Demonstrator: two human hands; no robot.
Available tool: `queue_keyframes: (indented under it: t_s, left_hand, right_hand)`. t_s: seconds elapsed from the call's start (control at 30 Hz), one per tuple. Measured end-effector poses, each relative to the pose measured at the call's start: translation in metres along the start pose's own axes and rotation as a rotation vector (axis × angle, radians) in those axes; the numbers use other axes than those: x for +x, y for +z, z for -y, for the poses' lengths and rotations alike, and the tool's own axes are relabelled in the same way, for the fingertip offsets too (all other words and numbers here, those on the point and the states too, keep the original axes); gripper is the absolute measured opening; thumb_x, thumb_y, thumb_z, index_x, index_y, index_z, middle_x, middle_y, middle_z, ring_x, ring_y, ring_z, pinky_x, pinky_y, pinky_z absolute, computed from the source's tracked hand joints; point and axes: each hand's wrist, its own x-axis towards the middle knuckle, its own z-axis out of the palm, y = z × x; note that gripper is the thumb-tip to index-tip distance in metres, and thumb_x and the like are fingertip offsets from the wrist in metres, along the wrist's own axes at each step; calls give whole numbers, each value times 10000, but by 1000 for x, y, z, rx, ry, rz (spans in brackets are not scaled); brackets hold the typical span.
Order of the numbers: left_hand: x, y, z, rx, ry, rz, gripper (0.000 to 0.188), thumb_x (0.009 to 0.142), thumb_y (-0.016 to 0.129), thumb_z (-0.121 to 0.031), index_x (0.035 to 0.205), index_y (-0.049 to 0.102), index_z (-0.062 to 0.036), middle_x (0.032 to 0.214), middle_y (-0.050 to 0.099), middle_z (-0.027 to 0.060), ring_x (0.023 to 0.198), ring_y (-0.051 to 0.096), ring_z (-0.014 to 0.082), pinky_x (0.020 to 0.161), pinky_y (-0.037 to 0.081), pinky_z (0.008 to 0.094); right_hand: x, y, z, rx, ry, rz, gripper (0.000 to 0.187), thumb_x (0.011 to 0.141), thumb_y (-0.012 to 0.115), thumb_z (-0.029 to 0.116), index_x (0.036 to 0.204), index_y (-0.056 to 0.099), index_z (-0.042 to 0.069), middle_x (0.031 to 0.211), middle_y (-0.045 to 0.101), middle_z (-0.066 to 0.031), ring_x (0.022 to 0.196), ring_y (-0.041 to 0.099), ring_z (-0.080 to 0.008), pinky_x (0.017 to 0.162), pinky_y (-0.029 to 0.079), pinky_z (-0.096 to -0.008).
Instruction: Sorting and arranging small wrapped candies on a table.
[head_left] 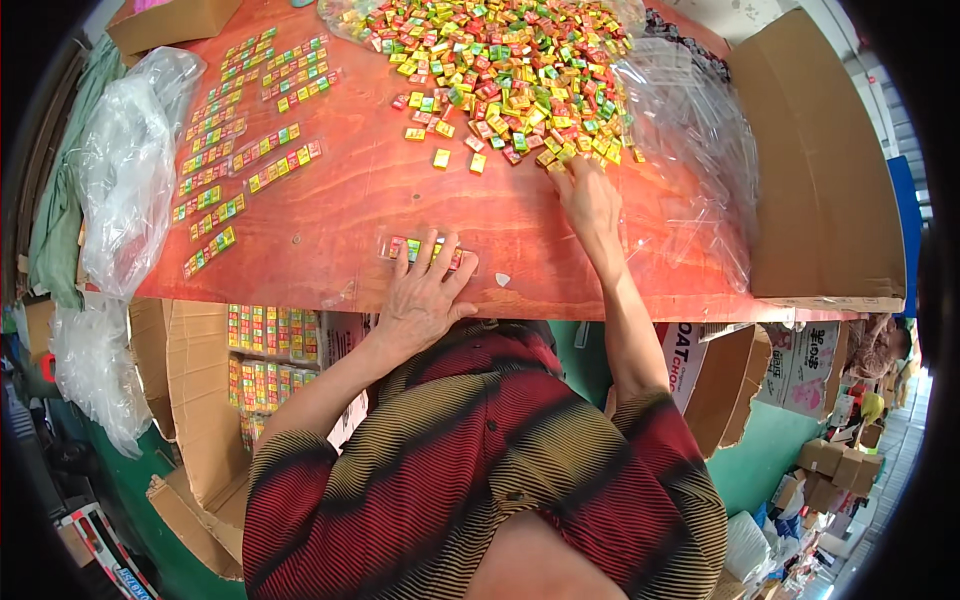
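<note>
My left hand lies with its fingers spread over a clear plastic strip near the table's front edge. Small red, green and yellow boxes sit in a row in that strip, partly hidden under the fingers. Farther right, my right hand reaches to the near edge of a big loose pile of small coloured boxes. Its fingertips are closed on a small yellow box, mostly covered by the fingers. A few single boxes lie apart in front of the pile.
Filled strips lie in rows at the left of the red table. Clear plastic bags hang over the left edge; empty clear strips heap at right beside a cardboard box. Below, an open carton stands beside packed boxes.
</note>
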Motion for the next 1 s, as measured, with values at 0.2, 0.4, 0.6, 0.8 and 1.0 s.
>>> queue_keyframes:
  t_s: [0.2, 0.4, 0.6, 0.8, 1.0]
  left_hand:
    - [1, 1, 1, -6, -9, -50, 641, 740, 585, -422, 1265, 395, -106, 1348, 280, 188, 1260, 237, 383, 976, 202, 573]
    - [-3, 8, 4, -101, -52, -99, 698, 758, 576, -415, 1280, 335, -19, 1360, 255, 213, 1276, 216, 379, 1012, 173, 532]
    - [-1, 5, 2, -128, -65, -73, 805, 751, 601, -379, 1324, 214, 33, 1377, 218, 218, 1297, 184, 360, 1032, 153, 506]
    - [-3, 4, 1, -119, -86, -54, 811, 748, 602, -368, 1336, 197, 17, 1384, 200, 217, 1300, 169, 364, 1032, 150, 512]
    - [-1, 8, 0, -75, -70, -64, 783, 755, 588, -385, 1331, 230, 5, 1382, 193, 229, 1293, 168, 381, 1032, 154, 511]
  right_hand:
    - [10, 23, 1, -146, -106, -96, 225, 755, 604, 237, 829, 542, 34, 848, 577, -136, 805, 565, -319, 661, 452, -417]
    - [-50, -1, 36, 204, -625, 129, 141, 754, 604, 113, 863, 561, 35, 815, 546, -127, 793, 538, -317, 668, 455, -393]
    - [-81, 17, 56, 195, -557, 261, 156, 725, 597, 68, 863, 556, 8, 874, 519, -142, 825, 522, -323, 677, 458, -398]
    - [-83, 16, 56, 307, -608, 266, 233, 715, 590, 54, 943, 573, 13, 963, 548, -135, 870, 518, -311, 709, 442, -388]
    - [-103, 24, 47, 35, -712, -50, 262, 727, 568, 91, 986, 590, 56, 999, 559, -94, 861, 503, -262, 786, 381, -383]
